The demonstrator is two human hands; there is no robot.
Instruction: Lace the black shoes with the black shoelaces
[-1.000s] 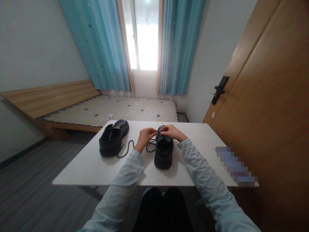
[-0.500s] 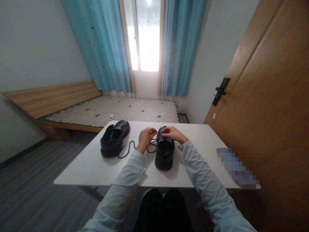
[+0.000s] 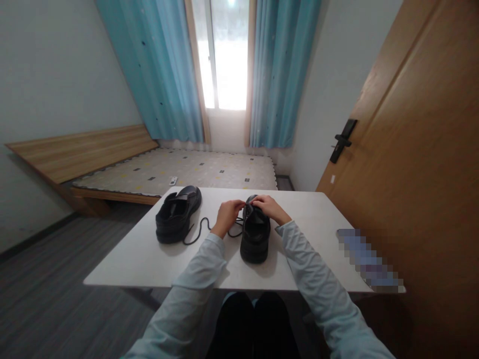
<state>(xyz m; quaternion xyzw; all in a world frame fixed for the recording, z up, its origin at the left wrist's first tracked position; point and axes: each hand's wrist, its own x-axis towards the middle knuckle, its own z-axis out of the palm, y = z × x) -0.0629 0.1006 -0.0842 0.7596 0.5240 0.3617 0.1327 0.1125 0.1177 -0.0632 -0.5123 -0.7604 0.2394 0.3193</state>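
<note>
- Black shoe (image 3: 255, 252) stands on the white table (image 3: 142, 264) before you, its heel toward you.
- Your left hand (image 3: 226, 217) and right hand (image 3: 273, 208) are at its front, fingertips bunched; whether they grip its dark lace (image 3: 234, 236) is too small to tell.
- A second black shoe (image 3: 174, 224) stands to your left, a loose cord (image 3: 200, 231) curling on the table beside it.

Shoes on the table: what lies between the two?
In the head view, left to right: a wavy lace, the left hand and sleeve, then a looped lace beside the handled shoe.
</note>
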